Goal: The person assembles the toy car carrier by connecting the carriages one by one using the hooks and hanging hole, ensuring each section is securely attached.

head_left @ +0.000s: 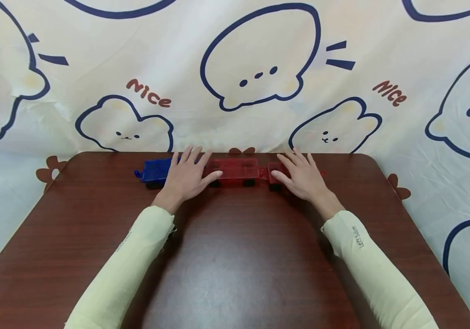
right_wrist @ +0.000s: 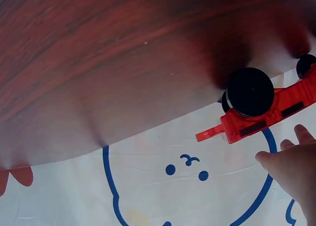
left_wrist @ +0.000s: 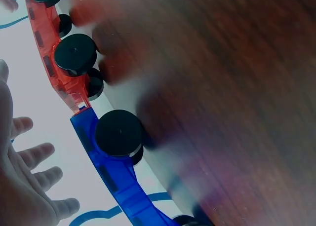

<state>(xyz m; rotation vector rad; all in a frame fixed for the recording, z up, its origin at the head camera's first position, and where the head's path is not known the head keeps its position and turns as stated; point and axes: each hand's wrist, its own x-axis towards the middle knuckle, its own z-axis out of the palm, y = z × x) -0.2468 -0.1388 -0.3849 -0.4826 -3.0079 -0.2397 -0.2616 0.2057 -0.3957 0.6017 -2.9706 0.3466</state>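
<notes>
A row of translucent toy wagons with black wheels stands along the table's far edge. At its left end is a blue wagon [head_left: 152,172], then a long red wagon [head_left: 237,169], then a shorter red wagon [head_left: 273,168] at the right. My left hand [head_left: 187,176], fingers straight and spread, is over the place where blue meets red and hides it in the head view. In the left wrist view its fingers are apart from the blue wagon [left_wrist: 106,169]. My right hand [head_left: 304,179] spreads its straight fingers above the shorter red wagon, covering much of it.
The dark wooden table [head_left: 235,256] has rounded far corners. Right behind the wagons hangs a pale curtain [head_left: 189,123] printed with cartoon animals, which also lines both sides. Small hooks stick out at both ends of the row.
</notes>
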